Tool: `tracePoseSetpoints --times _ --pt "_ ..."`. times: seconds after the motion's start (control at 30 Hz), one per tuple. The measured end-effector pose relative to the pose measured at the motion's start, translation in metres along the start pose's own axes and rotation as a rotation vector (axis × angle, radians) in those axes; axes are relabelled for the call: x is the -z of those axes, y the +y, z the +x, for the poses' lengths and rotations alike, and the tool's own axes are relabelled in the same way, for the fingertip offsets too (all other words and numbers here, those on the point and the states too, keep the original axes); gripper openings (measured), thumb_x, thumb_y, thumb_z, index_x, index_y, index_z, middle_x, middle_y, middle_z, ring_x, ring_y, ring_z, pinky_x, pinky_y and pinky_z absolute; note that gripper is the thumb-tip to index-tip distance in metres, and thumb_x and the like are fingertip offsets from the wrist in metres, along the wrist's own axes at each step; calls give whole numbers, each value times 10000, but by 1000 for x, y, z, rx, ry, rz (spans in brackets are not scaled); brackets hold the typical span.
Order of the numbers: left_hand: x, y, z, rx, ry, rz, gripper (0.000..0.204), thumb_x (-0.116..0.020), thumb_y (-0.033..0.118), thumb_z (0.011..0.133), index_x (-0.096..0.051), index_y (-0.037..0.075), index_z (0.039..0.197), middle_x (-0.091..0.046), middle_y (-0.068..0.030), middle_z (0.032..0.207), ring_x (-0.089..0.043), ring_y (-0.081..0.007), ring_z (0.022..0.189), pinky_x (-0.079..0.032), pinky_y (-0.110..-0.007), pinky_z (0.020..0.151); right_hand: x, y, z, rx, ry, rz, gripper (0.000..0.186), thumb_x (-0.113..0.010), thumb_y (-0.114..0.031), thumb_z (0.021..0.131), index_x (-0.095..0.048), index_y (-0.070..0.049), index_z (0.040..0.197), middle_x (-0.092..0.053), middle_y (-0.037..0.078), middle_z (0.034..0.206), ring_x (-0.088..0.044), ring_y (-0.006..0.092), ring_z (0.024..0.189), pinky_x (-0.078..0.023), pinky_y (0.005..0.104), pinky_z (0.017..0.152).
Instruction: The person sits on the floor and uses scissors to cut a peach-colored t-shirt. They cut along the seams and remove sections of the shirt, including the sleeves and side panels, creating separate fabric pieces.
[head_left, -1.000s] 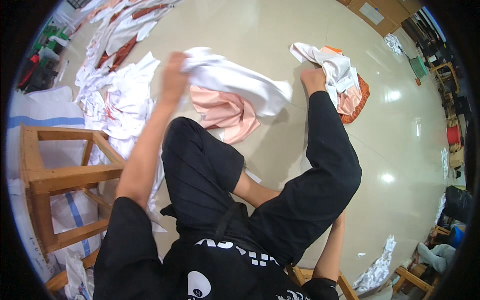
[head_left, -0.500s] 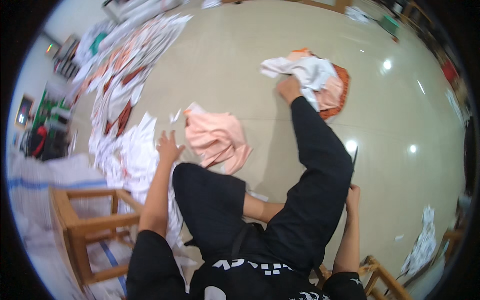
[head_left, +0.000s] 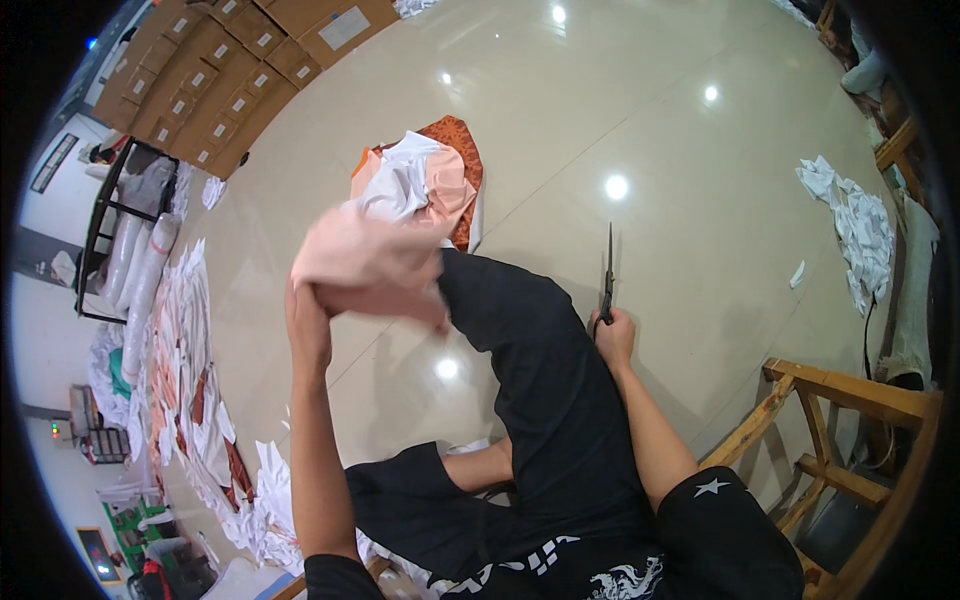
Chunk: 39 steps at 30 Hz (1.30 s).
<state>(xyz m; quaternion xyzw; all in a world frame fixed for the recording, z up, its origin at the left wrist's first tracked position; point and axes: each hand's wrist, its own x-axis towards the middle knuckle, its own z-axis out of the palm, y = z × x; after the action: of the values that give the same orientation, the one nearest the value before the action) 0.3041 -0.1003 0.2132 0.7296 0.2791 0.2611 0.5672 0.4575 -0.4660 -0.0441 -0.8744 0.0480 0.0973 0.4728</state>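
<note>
My left hand [head_left: 310, 318] holds a crumpled peach-pink cloth [head_left: 365, 258] in the air, blurred by movement, its fingertips partly covered by the fabric. Just beyond it on the tiled floor lies a bundle of white, peach and orange-patterned fabric [head_left: 400, 178]; the cloth in my hand hides part of it. My right hand [head_left: 614, 335] grips black scissors [head_left: 608, 280] by the handles, blades pointing away from me, beside my trousered leg [head_left: 545, 380]. The scissors look closed.
Stacked cardboard boxes [head_left: 225, 65] stand at back left, beside a rack of wrapped rolls [head_left: 140, 265]. Long heaps of fabric pieces [head_left: 190, 380] run down the left. A white scrap pile [head_left: 845, 225] lies at right, with a wooden stool frame [head_left: 855, 385] near my right arm.
My left hand let go of a white cloth, opened, then took the pink cloth off the floor and lifted it. My view swung rightward, and the scissors in my right hand came into full view.
</note>
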Motion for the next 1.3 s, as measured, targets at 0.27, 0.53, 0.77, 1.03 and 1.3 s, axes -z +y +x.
tracePoseSetpoints --times 0.27,0.53,0.77,1.03,1.3 --pt "-231 103 16 -4 -720 -299 461 -464 320 1029 -403 56 1402 -467 -135 1398 -537 -261 1234 -491 -419 972 8 -7 -3 5 -38 97 309 -674 -259 822 -646 46 781 -612 211 648 -601 367 603 -455 440 611" --pt "-194 -72 78 -281 -422 1079 503 -698 277 837 -545 113 1287 -421 -223 1445 -384 -408 1352 -358 -554 1071 12 -10 12 -99 -153 83 393 -724 -298 817 -647 87 794 -614 202 642 -635 287 602 -480 418 619" --pt "-100 -162 119 -42 155 1077 439 -700 262 820 -582 81 1202 -471 -211 1370 -473 -398 1256 -442 -495 977 43 -17 12 -100 -217 -123 414 -717 -313 830 -639 87 753 -573 188 597 -629 292 582 -471 436 605" --pt "-76 -179 152 89 235 395 318 -577 295 948 -582 24 1115 -621 -143 1124 -604 -271 1088 -485 -429 909 57 -14 3 57 -168 -474 386 -721 -315 819 -647 62 785 -604 253 690 -601 419 661 -449 466 636" --pt "131 -113 -19 -261 777 -453 285 -412 221 1059 -454 -1 1231 -538 -157 1244 -552 -267 1172 -475 -427 1007 49 -2 -6 158 -178 -313 380 -745 -313 783 -663 53 841 -658 238 779 -645 394 740 -476 433 681"
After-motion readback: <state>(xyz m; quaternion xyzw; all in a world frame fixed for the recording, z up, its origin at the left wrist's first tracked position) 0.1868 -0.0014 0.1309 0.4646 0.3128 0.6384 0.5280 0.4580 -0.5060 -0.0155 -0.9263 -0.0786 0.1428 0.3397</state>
